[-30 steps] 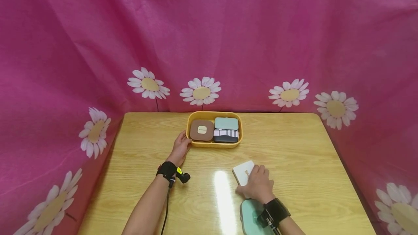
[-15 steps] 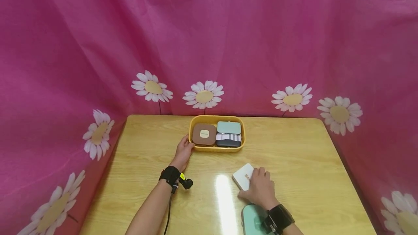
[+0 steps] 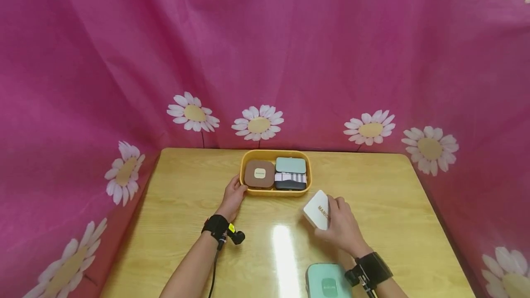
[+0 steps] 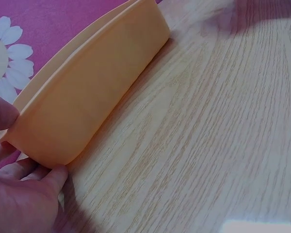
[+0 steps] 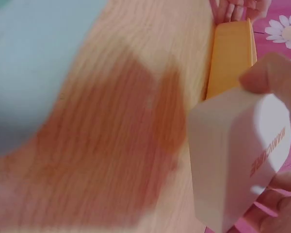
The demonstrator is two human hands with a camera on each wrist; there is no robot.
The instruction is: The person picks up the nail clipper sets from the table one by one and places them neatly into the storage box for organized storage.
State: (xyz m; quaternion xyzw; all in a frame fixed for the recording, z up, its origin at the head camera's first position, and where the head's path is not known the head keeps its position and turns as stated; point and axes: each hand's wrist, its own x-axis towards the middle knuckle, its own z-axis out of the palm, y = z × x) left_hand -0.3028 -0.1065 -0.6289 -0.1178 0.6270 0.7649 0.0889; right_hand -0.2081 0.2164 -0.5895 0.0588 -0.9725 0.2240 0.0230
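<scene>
My right hand (image 3: 343, 229) grips a white box (image 3: 318, 209) lettered MANICURE by its edges, thumb on one side and fingers on the other. In the right wrist view the white box (image 5: 237, 160) is tilted and held over the table, with a shadow below it. My left hand (image 3: 233, 199) holds the left end of a yellow plastic bin (image 3: 275, 193); in the left wrist view the thumb lies at the rim and the fingers (image 4: 56, 178) at the bottom corner. Inside the bin sit a brown case (image 3: 259, 182), a pale green case (image 3: 290, 165) and a plaid-and-dark case (image 3: 290, 185).
A mint green case (image 3: 327, 282) lies at the table's front, beside my right wrist. The wooden table (image 3: 372, 187) backs onto a pink daisy-print cloth (image 3: 306, 59). A black cable (image 3: 214, 270) runs along my left forearm.
My right hand has lifted the white box off the table and moved it forward and slightly right, uncovering more of the mint green case. The left hand keeps its place on the bin.
</scene>
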